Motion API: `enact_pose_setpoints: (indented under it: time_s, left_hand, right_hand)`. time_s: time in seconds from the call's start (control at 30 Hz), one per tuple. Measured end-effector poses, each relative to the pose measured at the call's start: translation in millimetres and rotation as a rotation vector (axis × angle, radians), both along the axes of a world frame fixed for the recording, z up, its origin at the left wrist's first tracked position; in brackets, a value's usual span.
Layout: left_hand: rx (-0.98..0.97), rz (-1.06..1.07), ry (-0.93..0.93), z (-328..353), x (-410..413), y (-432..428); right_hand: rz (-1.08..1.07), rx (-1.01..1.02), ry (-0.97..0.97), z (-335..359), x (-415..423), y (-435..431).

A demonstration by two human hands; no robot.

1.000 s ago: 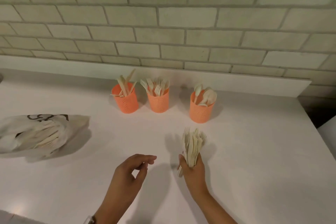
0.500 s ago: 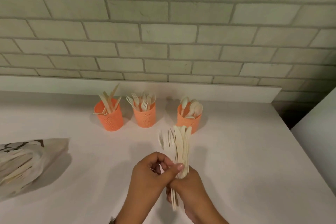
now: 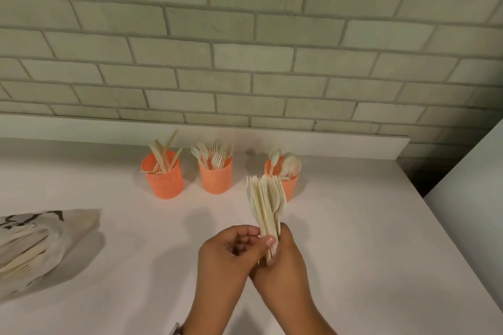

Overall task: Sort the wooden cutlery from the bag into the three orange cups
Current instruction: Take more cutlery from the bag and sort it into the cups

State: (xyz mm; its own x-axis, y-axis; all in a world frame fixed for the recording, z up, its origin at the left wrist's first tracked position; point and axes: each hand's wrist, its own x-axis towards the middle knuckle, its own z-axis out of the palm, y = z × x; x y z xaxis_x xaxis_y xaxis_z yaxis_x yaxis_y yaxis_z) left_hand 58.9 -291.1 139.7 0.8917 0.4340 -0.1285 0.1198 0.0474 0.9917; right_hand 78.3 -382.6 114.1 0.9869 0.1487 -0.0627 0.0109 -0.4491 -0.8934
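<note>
- The left hand [image 3: 231, 255], free a second ago, has closed its fingers [image 3: 270, 241] onto the cutlery bundle [image 3: 265, 204] gripped by the right hand [image 3: 283, 266].
- Probably picking one piece for the orange cups [image 3: 215, 177] beyond the fingers; more waits in the bag [image 3: 40, 242].

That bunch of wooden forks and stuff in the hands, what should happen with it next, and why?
Probably the left hand should pinch one piece off the bundle that the right hand grips. The bundle looks mixed, a spoon among forks, while the cups are sorted: knives cup, forks cup, spoons cup. One piece at a time suits that.
</note>
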Motion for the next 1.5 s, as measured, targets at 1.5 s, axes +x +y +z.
enact_pose_setpoints:
  time_s: [1.5]
  left_hand:
    - [-0.225,0.039,-0.013,-9,20,87]
  right_hand:
    - [-0.11,0.518,0.301,-4,-3,-24]
